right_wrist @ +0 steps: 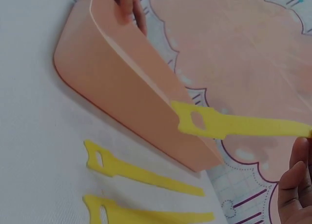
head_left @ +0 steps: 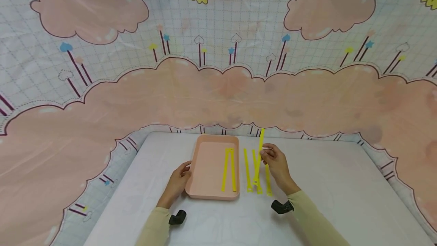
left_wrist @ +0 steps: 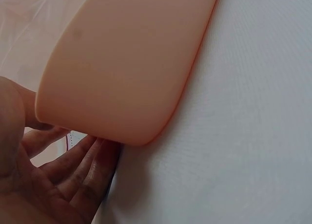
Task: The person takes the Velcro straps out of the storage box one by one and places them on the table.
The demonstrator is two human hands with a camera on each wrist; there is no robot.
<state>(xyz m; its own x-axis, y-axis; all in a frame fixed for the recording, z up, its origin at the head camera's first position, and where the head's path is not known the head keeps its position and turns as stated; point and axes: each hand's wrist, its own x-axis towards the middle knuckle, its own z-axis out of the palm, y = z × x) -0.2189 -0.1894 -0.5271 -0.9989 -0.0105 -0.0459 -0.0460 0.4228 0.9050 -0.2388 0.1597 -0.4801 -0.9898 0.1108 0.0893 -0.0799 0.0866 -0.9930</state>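
Observation:
My right hand (head_left: 277, 164) pinches a yellow hook-and-loop cable tie (right_wrist: 202, 119) by its narrow end, holding it up with the slotted head hanging lower. My left hand (head_left: 178, 183) holds the left side of a shallow pink tray (head_left: 212, 196); in the left wrist view the thumb (left_wrist: 29, 104) goes over the rim and the other fingers (left_wrist: 80, 177) lie along the outside. Inside the tray, two yellow cable ties (head_left: 233, 170) lie side by side at the right. More cable ties (head_left: 247, 170) lie on the table between the tray and my right hand.
A white table (head_left: 327, 185) bears everything. Behind it hangs a patterned cloth (head_left: 218, 94) with pink clouds, reaching down to the table's back and sides. A black wrist camera (head_left: 282, 207) sits at my right wrist, another black camera (head_left: 177, 217) at my left.

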